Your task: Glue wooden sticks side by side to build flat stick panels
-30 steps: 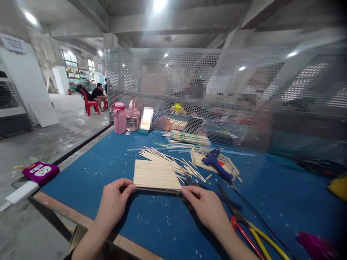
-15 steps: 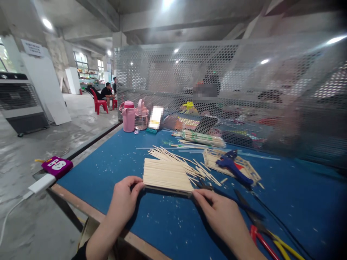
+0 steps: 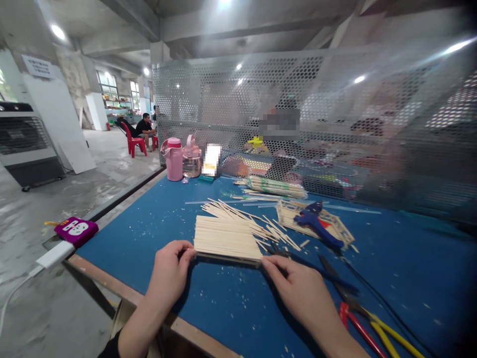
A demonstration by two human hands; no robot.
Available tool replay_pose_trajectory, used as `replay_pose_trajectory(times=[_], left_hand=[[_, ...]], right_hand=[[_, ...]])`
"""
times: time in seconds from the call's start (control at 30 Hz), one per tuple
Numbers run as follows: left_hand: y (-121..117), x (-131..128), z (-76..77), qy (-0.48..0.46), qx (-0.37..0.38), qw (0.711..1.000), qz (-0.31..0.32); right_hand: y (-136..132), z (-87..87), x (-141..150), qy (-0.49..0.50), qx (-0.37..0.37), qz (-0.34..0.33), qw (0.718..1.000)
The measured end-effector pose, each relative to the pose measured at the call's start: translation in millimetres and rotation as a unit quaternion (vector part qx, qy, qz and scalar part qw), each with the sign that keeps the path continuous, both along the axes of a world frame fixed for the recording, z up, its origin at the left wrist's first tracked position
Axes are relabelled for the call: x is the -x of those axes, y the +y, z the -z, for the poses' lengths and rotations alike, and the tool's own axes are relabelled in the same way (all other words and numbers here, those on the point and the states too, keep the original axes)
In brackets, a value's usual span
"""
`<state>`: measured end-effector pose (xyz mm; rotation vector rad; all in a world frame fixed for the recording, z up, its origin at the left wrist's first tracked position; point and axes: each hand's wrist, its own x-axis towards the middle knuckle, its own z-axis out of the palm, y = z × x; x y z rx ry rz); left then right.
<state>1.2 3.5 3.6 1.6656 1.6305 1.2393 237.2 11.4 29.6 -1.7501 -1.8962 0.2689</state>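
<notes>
A flat panel of thin wooden sticks (image 3: 226, 238), laid side by side, is between my two hands over the blue tabletop. My left hand (image 3: 172, 266) pinches its near left corner between thumb and fingers. At the near right corner, my right hand (image 3: 296, 281) has its fingertips closed on the edge. The panel's near edge shows a darker side below the top sticks. Behind it and to its right lie loose sticks (image 3: 274, 231), fanned out. Whether the panel rests on the table or is slightly raised, I cannot tell.
A blue glue gun (image 3: 316, 226) lies on a stick-built frame (image 3: 345, 231). Pliers with red and yellow handles (image 3: 359, 318) are at right. Bagged sticks (image 3: 278, 187), a pink bottle (image 3: 174, 161) and a perforated metal screen (image 3: 231, 104) stand behind. A purple power socket (image 3: 77, 231) sits at the left edge.
The view has shifted slightly, so everything sits a little further left and up. Both hands keep the same hold on the stick panel.
</notes>
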Motion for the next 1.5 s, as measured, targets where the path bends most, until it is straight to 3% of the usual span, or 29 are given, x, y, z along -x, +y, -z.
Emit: replay_pose_trajectory(times=[0.2,0.3,0.37,0.43,0.5,0.57,0.77,0.87,0.93,1.07,1.17,1.37,1.5], left_hand=[[-2.5,2.9,0.2,0.02,0.004,1.0,0.0],[-8.4,8.5,-6.7,0.045,-0.015,0.999,0.009],[-12.8,10.3,-16.5,0.074,-0.043,0.995,0.042],[-15.2,8.7,-29.2,0.103,-0.078,0.986,0.105],[-13.6,4.0,-42.6,0.117,-0.107,0.972,0.172],[-8.0,-1.9,-55.0,0.118,-0.121,0.96,0.224],[10.7,-11.0,-82.1,0.13,-0.16,0.937,0.282],[13.2,-10.5,-88.1,0.154,-0.179,0.928,0.287],[14.2,-11.1,-87.6,0.163,-0.189,0.923,0.292],[20.0,-18.8,-79.1,0.041,-0.18,0.95,0.251],[26.0,-27.1,-75.2,-0.093,-0.093,0.971,0.2],[24.1,-39.7,-70.1,-0.184,-0.032,0.95,0.249],[18.0,-52.4,-60.3,-0.338,0.029,0.914,0.222]], right_hand=[[1.8,3.8,-4.6,0.006,-0.02,0.003,1.0],[-0.7,1.8,-3.7,-0.004,-0.145,0.039,0.989],[-7.1,-5.6,4.2,-0.04,-0.251,0.002,0.967],[-16.3,-17.0,18.8,-0.089,-0.299,-0.108,0.944],[-25.1,-29.3,36.6,-0.104,-0.257,-0.199,0.94],[-29.7,-39.4,51.9,-0.074,-0.186,-0.234,0.951],[-18.8,-57.9,58.7,0.134,-0.011,-0.204,0.97],[-10.6,-63.5,54.8,0.286,0.13,-0.198,0.928],[-7.0,-64.2,54.3,0.363,0.183,-0.201,0.891],[-2.7,-57.5,56.0,0.477,0.178,-0.175,0.843],[0.6,-50.8,57.3,0.524,0.152,-0.162,0.822],[1.3,-40.9,66.6,0.627,0.155,-0.149,0.749],[-1.1,-36.1,73.7,0.646,0.129,-0.141,0.739]])
